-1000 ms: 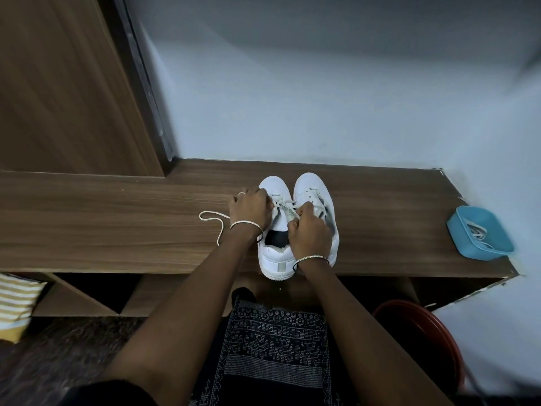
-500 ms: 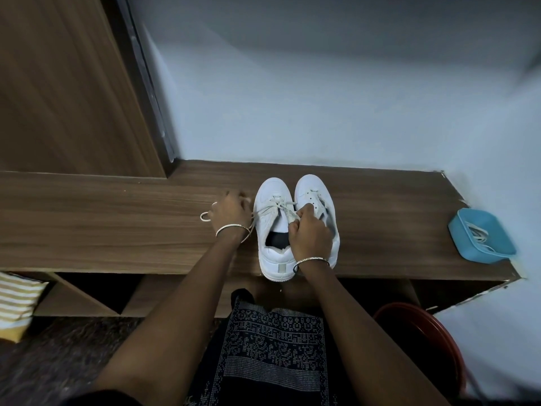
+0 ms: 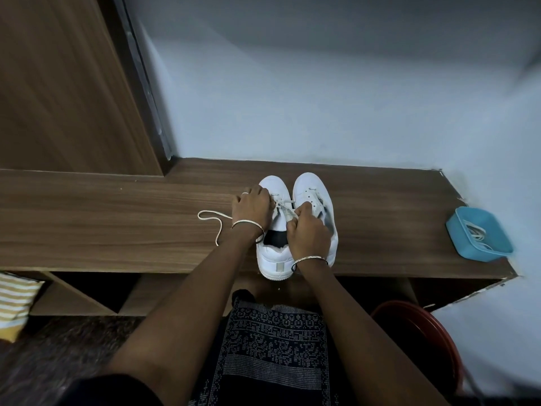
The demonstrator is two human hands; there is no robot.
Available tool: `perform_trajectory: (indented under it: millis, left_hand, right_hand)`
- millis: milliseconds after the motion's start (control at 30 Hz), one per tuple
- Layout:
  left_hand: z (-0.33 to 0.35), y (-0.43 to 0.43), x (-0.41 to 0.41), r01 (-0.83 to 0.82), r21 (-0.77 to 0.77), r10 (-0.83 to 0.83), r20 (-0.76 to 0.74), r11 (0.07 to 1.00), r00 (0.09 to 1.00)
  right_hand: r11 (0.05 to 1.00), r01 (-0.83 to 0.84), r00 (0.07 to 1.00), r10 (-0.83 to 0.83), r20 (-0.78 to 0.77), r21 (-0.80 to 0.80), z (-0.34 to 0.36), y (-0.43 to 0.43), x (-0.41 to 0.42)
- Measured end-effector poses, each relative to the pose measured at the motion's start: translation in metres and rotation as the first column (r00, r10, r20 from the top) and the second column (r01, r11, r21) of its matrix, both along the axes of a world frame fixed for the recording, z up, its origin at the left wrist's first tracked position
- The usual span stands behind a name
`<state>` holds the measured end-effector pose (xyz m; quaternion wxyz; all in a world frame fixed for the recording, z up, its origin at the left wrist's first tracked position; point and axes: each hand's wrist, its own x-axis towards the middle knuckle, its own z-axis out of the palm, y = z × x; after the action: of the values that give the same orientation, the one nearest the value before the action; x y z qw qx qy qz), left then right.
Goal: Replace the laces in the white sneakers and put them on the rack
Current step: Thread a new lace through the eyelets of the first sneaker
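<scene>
Near the rack top's (image 3: 117, 230) front edge stood 2 white sneakers (image 3: 311, 184), side by side. Left hand (image 3: 251, 208) and right hand (image 3: 307, 232), close together, each pinched the lace (image 3: 209, 213) over the left shoe (image 3: 273, 184), its tail loose. Lacing looked partway done; shelving remained, I'd judge.

Two sneakers (image 3: 273, 259), two hands (image 3: 251, 209), one blue tray (image 3: 480, 252).

I saw a long wood-grain bench top (image 3: 117, 230). The left sneaker (image 3: 273, 260) and the right sneaker (image 3: 311, 184) stood on it side by side, heels at its front edge. A lace (image 3: 209, 213) lay looped on the wood just left of them. A blue tray (image 3: 456, 232) sat at the right end, well apart.
</scene>
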<state>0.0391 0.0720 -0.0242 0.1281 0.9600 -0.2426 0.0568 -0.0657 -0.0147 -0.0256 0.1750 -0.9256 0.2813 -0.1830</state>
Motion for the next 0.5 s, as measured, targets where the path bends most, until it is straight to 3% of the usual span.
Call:
perform_trajectory:
  millis: [167, 300, 500]
  left_hand:
    - [-0.004, 0.01, 0.002, -0.214, -0.092, 0.199, -0.146, 0.973, 0.969]
    - [-0.005, 0.028, 0.004, -0.463, -0.209, 0.42, -0.221, 0.861, 0.88]
    - [-0.004, 0.039, 0.004, -0.679, -0.273, 0.598, -0.327, 0.682, 0.732]
  right_hand:
    - [1.0, -0.004, 1.0, 0.003, -0.011, -0.016, 0.002, 0.0, -0.002]
    - [1.0, 0.002, 1.0, -0.003, -0.016, -0.02, 0.001, 0.001, -0.001]
    - [1.0, 0.001, 1.0, -0.001, -0.016, -0.017, 0.002, 0.001, -0.001]
